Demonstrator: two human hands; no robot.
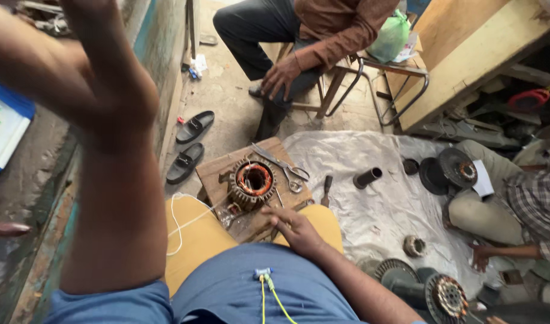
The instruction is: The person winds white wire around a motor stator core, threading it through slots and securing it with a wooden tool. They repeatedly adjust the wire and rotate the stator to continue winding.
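- While the left hand [110, 84] is raised close to the camera at about ten o'clock, blurred, I cannot tell whether it is open or closed; nothing shows in it.
- Right hand [296, 227] rests just below centre, fingers loosely curled and gripping nothing, fingertips touching the near edge of the wooden board [224, 171].
- On that board sits a motor stator [251, 182], a toothed metal ring with copper winding inside, just beside the right hand at eleven o'clock from it.
- Scissors [285, 167] lie on the board at two o'clock from the stator, near it.
- A white cord [178, 222] loops off the board at eight o'clock, across the yellow cushion [194, 243].
- On the grey sheet [359, 210] at three o'clock: a dark tube [367, 177], a small round part [414, 245] and a screwdriver [326, 189].
- A seated person's hand [279, 78] rests on a knee at twelve o'clock.
- Black sandals [190, 144] lie on the floor at ten o'clock from the board.
- Another person sits at three o'clock, one hand [480, 257] on the sheet.
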